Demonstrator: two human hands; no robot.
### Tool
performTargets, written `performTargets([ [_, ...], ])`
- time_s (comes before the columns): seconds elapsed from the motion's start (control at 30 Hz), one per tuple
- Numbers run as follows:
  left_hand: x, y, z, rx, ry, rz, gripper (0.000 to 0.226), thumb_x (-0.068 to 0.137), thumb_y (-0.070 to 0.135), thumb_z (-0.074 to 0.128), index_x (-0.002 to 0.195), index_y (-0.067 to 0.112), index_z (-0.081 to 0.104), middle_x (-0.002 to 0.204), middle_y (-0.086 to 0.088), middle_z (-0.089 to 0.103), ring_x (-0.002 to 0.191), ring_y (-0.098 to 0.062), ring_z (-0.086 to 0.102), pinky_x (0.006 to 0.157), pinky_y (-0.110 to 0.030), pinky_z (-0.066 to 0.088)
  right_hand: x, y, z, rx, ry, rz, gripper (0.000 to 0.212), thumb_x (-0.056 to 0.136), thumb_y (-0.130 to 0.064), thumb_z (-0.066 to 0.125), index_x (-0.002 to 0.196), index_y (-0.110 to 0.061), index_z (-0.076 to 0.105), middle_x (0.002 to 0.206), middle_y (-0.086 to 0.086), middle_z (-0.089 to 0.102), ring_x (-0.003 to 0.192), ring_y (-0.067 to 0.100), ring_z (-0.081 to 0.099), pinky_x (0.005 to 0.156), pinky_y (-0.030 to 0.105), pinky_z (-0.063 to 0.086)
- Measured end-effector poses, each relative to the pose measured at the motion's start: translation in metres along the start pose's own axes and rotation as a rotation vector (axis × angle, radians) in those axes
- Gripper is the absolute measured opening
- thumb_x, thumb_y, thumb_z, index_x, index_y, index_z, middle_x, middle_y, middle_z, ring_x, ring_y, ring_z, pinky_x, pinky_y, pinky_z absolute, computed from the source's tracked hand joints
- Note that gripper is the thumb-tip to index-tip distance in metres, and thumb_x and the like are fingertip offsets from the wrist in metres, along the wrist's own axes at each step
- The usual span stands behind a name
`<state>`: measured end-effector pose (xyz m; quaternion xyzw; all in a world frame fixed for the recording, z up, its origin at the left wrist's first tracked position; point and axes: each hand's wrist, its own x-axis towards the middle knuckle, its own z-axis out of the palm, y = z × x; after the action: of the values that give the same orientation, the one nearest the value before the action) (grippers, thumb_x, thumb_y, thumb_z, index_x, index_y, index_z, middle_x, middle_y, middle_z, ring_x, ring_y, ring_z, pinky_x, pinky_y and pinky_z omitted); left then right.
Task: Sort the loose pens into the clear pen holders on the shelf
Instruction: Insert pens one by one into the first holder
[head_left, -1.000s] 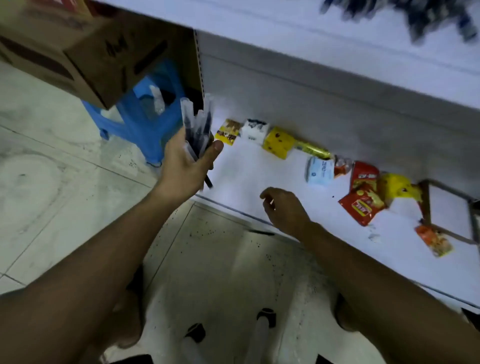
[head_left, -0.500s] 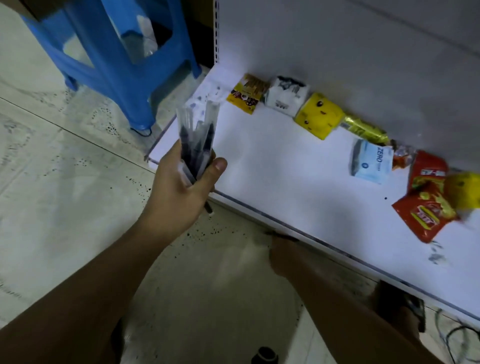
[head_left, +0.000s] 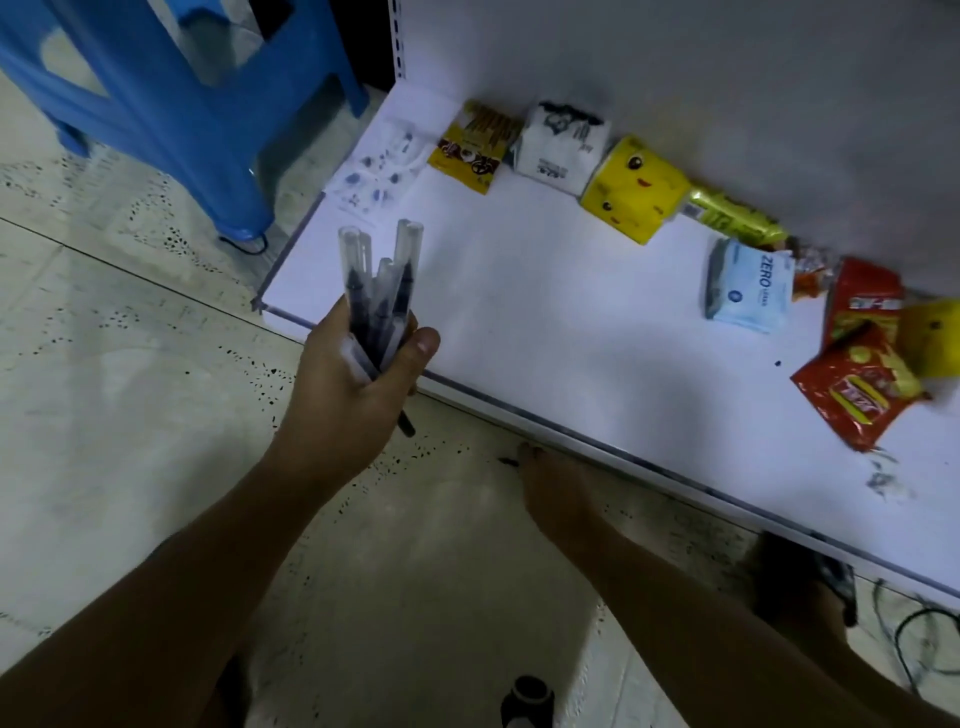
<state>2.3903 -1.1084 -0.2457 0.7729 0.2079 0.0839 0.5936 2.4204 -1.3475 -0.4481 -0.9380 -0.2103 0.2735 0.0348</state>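
Gathering step: left hand (head_left: 353, 395) fingers curled round pen bundle (head_left: 382, 291), mid-frame. Right hand (head_left: 550, 488) low at shelf (head_left: 571, 338) edge, fingers too blurred to tell. Next: locate holders, none visible.

A blue plastic stool (head_left: 171, 104) stands far left on the speckled floor (head_left: 130, 389), with a yellow tissue pack (head_left: 631, 189) and red snack packets (head_left: 862, 384) lying to the right.

Dim, bluish indoor light; the white shelf board (head_left: 571, 322) is brightest. Clear-capped black pens (head_left: 402, 280) look sharp; the right hand (head_left: 553, 486), near, is blurred in shadow.
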Motion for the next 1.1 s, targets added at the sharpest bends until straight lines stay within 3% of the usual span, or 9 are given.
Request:
performTargets([
  [0.1, -0.008, 0.032, -0.006, -0.044, 0.003, 0.06, 0.023, 0.094, 0.018, 0.064, 0.092, -0.001, 0.052, 0.071, -0.016, 0.053, 0.055, -0.01, 0.054, 0.047, -0.018, 0.047, -0.009, -0.017, -0.032, 0.036, 0.139, -0.099, 0.018, 0.102, -0.011, 0.054, 0.117, -0.005, 0.062, 0.096, 0.012, 0.071, 0.078, 0.027, 0.071, 0.062, 0.032, 0.051],
  [0.3, -0.034, 0.127, -0.032, -0.034, 0.021, 0.253, 0.015, 0.096, 0.01, 0.06, 0.091, -0.001, 0.051, 0.069, -0.021, 0.051, 0.051, -0.004, 0.052, 0.045, -0.014, 0.043, -0.039, -0.053, -0.141, 0.016, 0.439, -0.231, 0.016, 0.103, -0.024, 0.056, 0.108, -0.009, 0.061, 0.092, 0.008, 0.07, 0.066, 0.026, 0.067, 0.056, 0.036, 0.057],
  [0.4, -0.055, 0.192, -0.05, -0.039, 0.036, 0.365, 0.023, 0.095, 0.017, 0.06, 0.088, -0.003, 0.052, 0.068, -0.02, 0.052, 0.051, -0.006, 0.053, 0.044, -0.017, 0.045, -0.071, -0.063, -0.224, 0.089, 0.627, -0.297, 0.011, 0.09, -0.016, 0.074, 0.093, -0.011, 0.065, 0.088, 0.006, 0.065, 0.075, 0.027, 0.064, 0.052, 0.033, 0.05],
  [0.57, -0.086, 0.301, -0.079, -0.081, 0.081, 0.558, 0.017, 0.094, 0.02, 0.059, 0.082, 0.011, 0.052, 0.062, -0.013, 0.053, 0.048, -0.016, 0.054, 0.044, -0.025, 0.047, -0.142, -0.073, -0.366, 0.099, 0.803, -0.405, 0.01, 0.094, -0.02, 0.067, 0.099, -0.011, 0.068, 0.094, 0.012, 0.069, 0.091, 0.035, 0.063, 0.068, 0.039, 0.05],
  [0.67, -0.092, 0.356, -0.088, -0.065, 0.085, 0.662, 0.025, 0.097, 0.017, 0.06, 0.084, -0.003, 0.053, 0.064, -0.018, 0.055, 0.054, -0.025, 0.057, 0.052, -0.03, 0.049, -0.186, -0.075, -0.428, 0.052, 0.912, -0.507, 0.011, 0.095, -0.017, 0.063, 0.103, -0.012, 0.068, 0.096, 0.011, 0.069, 0.088, 0.037, 0.064, 0.068, 0.042, 0.053],
  [0.77, -0.091, 0.406, -0.087, -0.084, 0.047, 0.732, 0.027, 0.098, 0.015, 0.06, 0.089, -0.009, 0.052, 0.065, -0.015, 0.054, 0.058, -0.018, 0.056, 0.059, -0.028, 0.049, -0.227, -0.069, -0.476, -0.058, 1.014, -0.607, 0.012, 0.096, -0.013, 0.063, 0.104, -0.008, 0.068, 0.093, 0.012, 0.067, 0.083, 0.037, 0.061, 0.061, 0.043, 0.051],
  [0.87, -0.086, 0.446, -0.075, -0.137, -0.004, 0.758, 0.029, 0.098, 0.022, 0.06, 0.095, -0.006, 0.054, 0.068, -0.01, 0.054, 0.063, -0.022, 0.055, 0.062, -0.036, 0.051, -0.261, -0.053, -0.515, -0.136, 1.134, -0.607, 0.015, 0.096, -0.016, 0.063, 0.107, -0.009, 0.07, 0.096, 0.01, 0.066, 0.087, 0.035, 0.061, 0.062, 0.042, 0.052],
  [1.0, -0.072, 0.493, -0.032, -0.208, -0.072, 0.77, 0.017, 0.097, 0.02, 0.062, 0.082, 0.013, 0.058, 0.063, -0.001, 0.058, 0.06, -0.021, 0.056, 0.062, -0.038, 0.052, -0.295, 0.001, -0.569, -0.178, 1.226, -0.48, 0.016, 0.096, -0.018, 0.062, 0.108, -0.012, 0.071, 0.098, 0.009, 0.066, 0.09, 0.034, 0.06, 0.067, 0.04, 0.052],
  [1.1, -0.051, 0.513, 0.023, -0.254, -0.141, 0.733, 0.015, 0.097, 0.015, 0.062, 0.086, 0.005, 0.058, 0.063, -0.004, 0.057, 0.058, -0.02, 0.056, 0.06, -0.036, 0.052, -0.305, 0.06, -0.594, -0.263, 1.221, -0.324, 0.021, 0.087, -0.007, 0.073, 0.107, -0.012, 0.073, 0.095, 0.01, 0.067, 0.087, 0.038, 0.061, 0.063, 0.041, 0.05],
])
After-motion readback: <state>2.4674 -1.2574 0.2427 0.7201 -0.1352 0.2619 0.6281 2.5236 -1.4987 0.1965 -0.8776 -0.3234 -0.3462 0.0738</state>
